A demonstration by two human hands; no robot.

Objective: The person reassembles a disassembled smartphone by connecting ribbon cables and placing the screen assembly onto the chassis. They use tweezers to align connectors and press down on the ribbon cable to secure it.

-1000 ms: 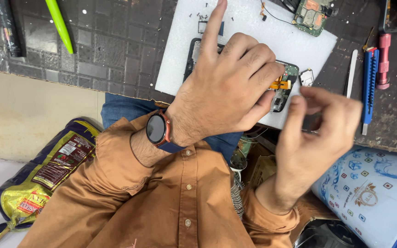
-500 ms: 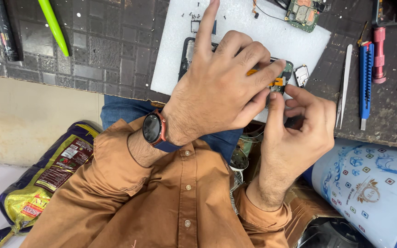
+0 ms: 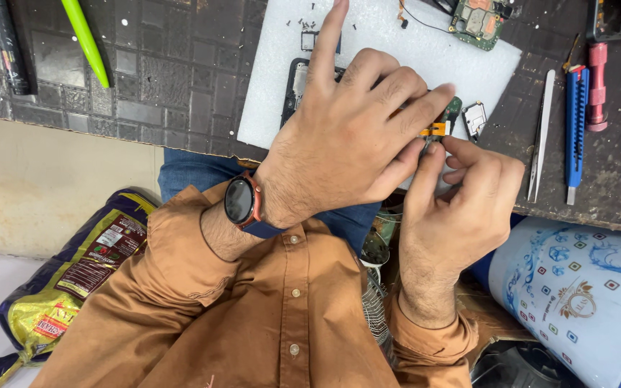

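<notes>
- Pinching at a small orange strip (image 3: 434, 130) on the opened phone (image 3: 297, 80), right hand (image 3: 461, 208) fingers (image 3: 425, 162) curled in tight around that spot; whether the strip is truly gripped, cannot tell.
- Pressing down over the phone, left hand (image 3: 353, 136) spread across most of it, index finger stretched straight out up the pad, the other fingers bent with tips touching the phone's right edge beside the orange strip.
- Lying flat on a white foam pad (image 3: 382, 36), near the front edge of the dark worktop (image 3: 174, 79), phone mostly hidden under the left hand.
- Strapped round the left wrist, a round black watch (image 3: 241, 200) with an orange rim.
- Scattered on the pad: tiny screws (image 3: 309, 24), a green circuit board (image 3: 477, 20) at the far corner, a small metal part (image 3: 474, 118) just beside the phone.
- Resting right of the pad: tweezers (image 3: 541, 133), a blue cutter (image 3: 575, 129), a red tool (image 3: 597, 82).
- Lying far left on the worktop, a green pen (image 3: 85, 42).
- Below the worktop: a yellow and purple bag (image 3: 66, 280) on the floor at left, a pale patterned drum (image 3: 576, 302) at right.
</notes>
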